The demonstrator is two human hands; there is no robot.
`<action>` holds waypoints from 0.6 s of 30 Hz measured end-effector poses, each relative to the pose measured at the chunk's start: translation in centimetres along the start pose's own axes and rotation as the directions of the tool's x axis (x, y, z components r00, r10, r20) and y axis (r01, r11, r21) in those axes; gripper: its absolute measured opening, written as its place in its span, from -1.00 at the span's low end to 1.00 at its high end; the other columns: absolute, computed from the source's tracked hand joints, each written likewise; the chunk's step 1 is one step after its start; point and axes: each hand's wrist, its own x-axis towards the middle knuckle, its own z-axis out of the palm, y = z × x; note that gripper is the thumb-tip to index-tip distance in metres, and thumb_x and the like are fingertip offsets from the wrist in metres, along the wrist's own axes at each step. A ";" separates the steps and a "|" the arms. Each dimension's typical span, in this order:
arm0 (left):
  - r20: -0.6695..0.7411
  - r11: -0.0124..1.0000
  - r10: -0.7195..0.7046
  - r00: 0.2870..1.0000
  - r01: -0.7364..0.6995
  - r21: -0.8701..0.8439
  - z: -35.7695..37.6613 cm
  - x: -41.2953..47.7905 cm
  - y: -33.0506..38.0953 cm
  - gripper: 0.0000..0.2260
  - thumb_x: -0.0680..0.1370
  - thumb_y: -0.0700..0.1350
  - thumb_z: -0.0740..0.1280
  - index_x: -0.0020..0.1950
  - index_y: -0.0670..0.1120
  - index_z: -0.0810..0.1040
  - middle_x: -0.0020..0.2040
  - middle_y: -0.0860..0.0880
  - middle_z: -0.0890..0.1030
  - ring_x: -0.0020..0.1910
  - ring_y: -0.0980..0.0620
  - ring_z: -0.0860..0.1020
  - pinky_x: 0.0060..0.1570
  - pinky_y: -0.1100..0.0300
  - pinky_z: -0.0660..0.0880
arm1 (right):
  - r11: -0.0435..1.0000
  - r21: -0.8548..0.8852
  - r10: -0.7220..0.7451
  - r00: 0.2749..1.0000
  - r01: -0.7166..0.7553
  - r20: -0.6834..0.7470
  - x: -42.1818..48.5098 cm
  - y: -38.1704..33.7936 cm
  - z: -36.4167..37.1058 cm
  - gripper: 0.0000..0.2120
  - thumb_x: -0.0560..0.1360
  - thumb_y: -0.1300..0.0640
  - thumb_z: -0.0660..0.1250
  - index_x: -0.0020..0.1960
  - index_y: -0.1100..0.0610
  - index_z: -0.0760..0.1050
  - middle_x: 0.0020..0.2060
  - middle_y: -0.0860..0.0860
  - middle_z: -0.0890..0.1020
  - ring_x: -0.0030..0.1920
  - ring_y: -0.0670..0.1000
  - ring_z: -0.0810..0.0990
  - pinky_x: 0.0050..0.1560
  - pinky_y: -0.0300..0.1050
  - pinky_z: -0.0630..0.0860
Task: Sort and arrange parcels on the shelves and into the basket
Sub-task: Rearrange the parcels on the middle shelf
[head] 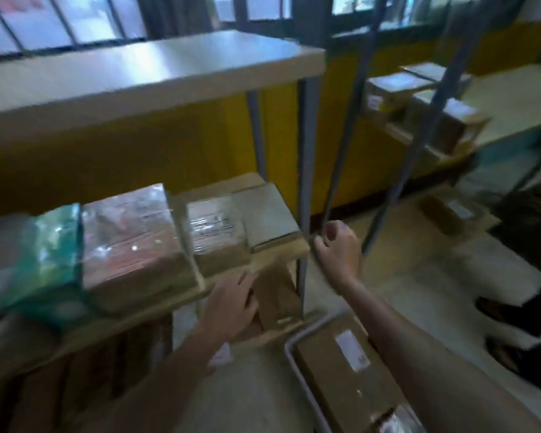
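Note:
On the middle shelf (281,254) stand several parcels in a row: a green one (35,260), a tape-wrapped brown box (132,242), a smaller box with a label (214,232) and a flat grey parcel (267,214). My left hand (231,304) lies with fingers spread on a brown parcel (275,295) on the shelf below. My right hand (338,248) is curled around a thin metal upright (341,170) of the neighbouring rack. A basket with a grey rim (297,364) holds a brown labelled box (347,379) at the bottom.
A bare white top shelf (144,73) is above. A second rack on the right carries several boxes (444,120). Another parcel (450,214) lies on the floor. Someone's shoes (500,310) stand at the right edge. The picture is motion-blurred.

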 end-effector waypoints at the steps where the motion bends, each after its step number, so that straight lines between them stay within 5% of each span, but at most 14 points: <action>1: -0.037 0.999 -0.042 0.998 0.043 0.003 -1.2 -0.9 -0.4 -0.59 0.47 -0.15 0.23 0.33 -0.07 0.40 0.22 -0.07 0.49 0.22 -0.08 0.43 0.21 0.07 0.34 | 0.998 -0.005 -0.064 0.996 0.064 0.065 -0.3 -1.5 0.1 -0.78 0.46 0.18 0.32 0.10 0.18 0.50 -0.03 0.09 0.57 0.04 0.11 0.53 0.02 0.02 0.50; 6: -0.235 0.971 -0.239 0.942 0.240 -0.026 -9.0 -6.7 -3.3 -0.61 0.39 -0.20 0.29 0.22 -0.17 0.51 0.17 -0.17 0.54 0.16 -0.17 0.49 0.18 -0.01 0.42 | 0.947 -0.026 -0.302 0.916 0.320 0.265 -1.3 -9.4 1.8 -0.63 0.49 0.17 0.31 0.28 0.18 0.45 0.15 0.10 0.57 0.18 0.10 0.51 0.16 -0.01 0.45; 10: -0.362 0.854 -0.499 0.787 0.519 -0.049 -15.6 -15.0 -7.6 -0.60 0.46 -0.10 0.18 0.25 -0.22 0.48 0.23 -0.23 0.51 0.25 -0.17 0.44 0.31 0.02 0.31 | 0.836 0.099 -0.523 0.727 0.540 0.444 -6.1 -18.6 5.9 -0.62 0.47 0.19 0.32 0.28 0.18 0.46 0.18 0.14 0.58 0.22 0.13 0.50 0.22 -0.04 0.43; 12: -0.439 0.812 -0.541 0.718 0.582 -0.049 -18.5 -19.8 -10.0 -0.56 0.43 -0.04 0.09 0.14 -0.24 0.54 0.12 -0.25 0.57 0.14 -0.21 0.52 0.21 -0.03 0.43 | 0.777 0.170 -0.597 0.625 0.606 0.502 -9.6 -22.8 8.7 -0.61 0.47 0.19 0.32 0.30 0.15 0.45 0.20 0.13 0.57 0.23 0.12 0.49 0.23 -0.08 0.41; 18: -0.465 0.559 -0.786 0.407 0.789 -0.255 -23.2 -33.7 -17.1 -0.61 0.53 -0.12 0.25 0.35 -0.12 0.37 0.33 -0.17 0.41 0.30 -0.16 0.37 0.21 -0.01 0.39 | 0.638 0.342 -0.719 0.374 0.690 0.586 -20.9 -32.6 17.3 -0.58 0.44 0.24 0.35 0.30 0.18 0.47 0.22 0.16 0.56 0.23 0.13 0.51 0.22 -0.15 0.38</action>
